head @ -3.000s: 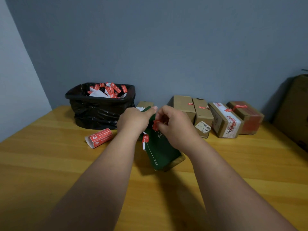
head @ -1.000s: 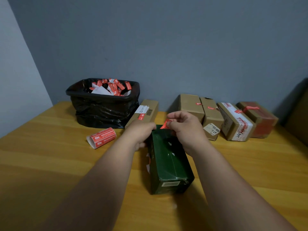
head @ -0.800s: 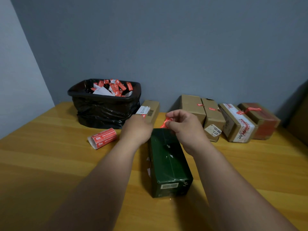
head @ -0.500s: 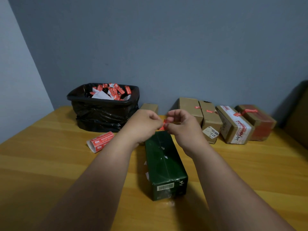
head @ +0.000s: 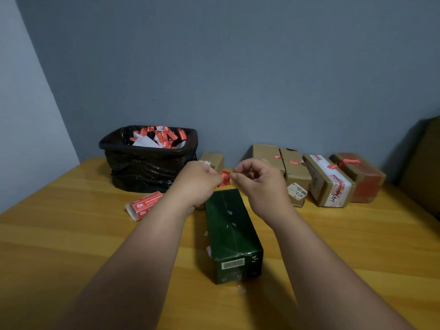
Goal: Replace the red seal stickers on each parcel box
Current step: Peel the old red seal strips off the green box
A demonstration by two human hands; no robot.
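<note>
A dark green parcel box point(head: 232, 234) lies lengthwise on the wooden table point(head: 71, 234), its barcode end toward me. Just above its far end, my left hand point(head: 197, 182) and my right hand point(head: 259, 182) pinch a small crumpled red seal sticker point(head: 225, 178) between their fingertips, clear of the box. A roll of red seal stickers point(head: 144, 208) lies on its side left of the box. Small white scraps show on the box's top and left side.
A bin lined with a black bag point(head: 150, 160) stands at the back left, holding several peeled red stickers. Several brown cardboard parcels point(head: 295, 177) with red seals line the back wall; one more point(head: 213, 159) sits behind my left hand. A large brown box point(head: 426, 163) is at the far right.
The green box went from being held tilted upright to lying flat on the table. The red sticker came off its far end, and both hands now hold it above the box.
</note>
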